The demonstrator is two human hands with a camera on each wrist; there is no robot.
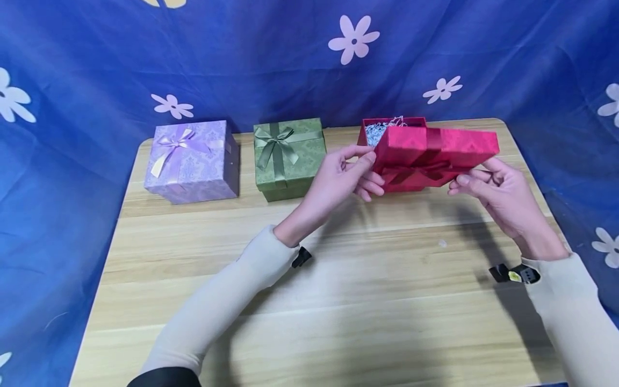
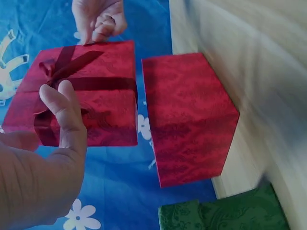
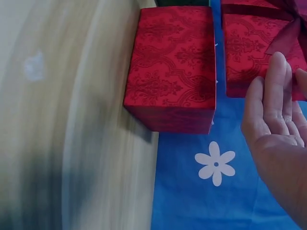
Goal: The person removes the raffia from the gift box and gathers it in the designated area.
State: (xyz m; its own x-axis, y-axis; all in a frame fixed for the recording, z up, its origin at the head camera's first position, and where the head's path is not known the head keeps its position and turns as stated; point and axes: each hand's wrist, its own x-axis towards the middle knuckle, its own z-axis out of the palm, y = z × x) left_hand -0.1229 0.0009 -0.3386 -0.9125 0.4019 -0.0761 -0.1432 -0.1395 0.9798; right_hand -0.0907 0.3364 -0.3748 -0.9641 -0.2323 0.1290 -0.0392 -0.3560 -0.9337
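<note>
Nearest to the camera are two pale sleeves [image 1: 232, 290], each with a small black device at its cuff, above the bare front part of the wooden surface [image 1: 362, 306]. Further in, the left hand [image 1: 345, 174] holds the left end of a red lid [image 1: 456, 150], with the thumb and fingers partly bent at its edge. The right hand [image 1: 505, 196] pinches the lower right corner of the same lid, its fingers only a little curved. The lid is in the air between them, tilted, with its bow [image 1: 420, 172] turned towards the person; both wrist views show a gap between lid and box. Just behind it, the red box [image 2: 189, 115] stands uncovered on the surface (light bluish shreds [image 1: 374, 133] are visible inside). To the left of it, in the same row, stand a green box [image 1: 295, 172] and a purple box [image 1: 200, 164], both closed and tied with ribbon bows. Farthest hangs a blue cloth [image 1: 271, 48] printed with pale flowers [image 1: 354, 40].
</note>
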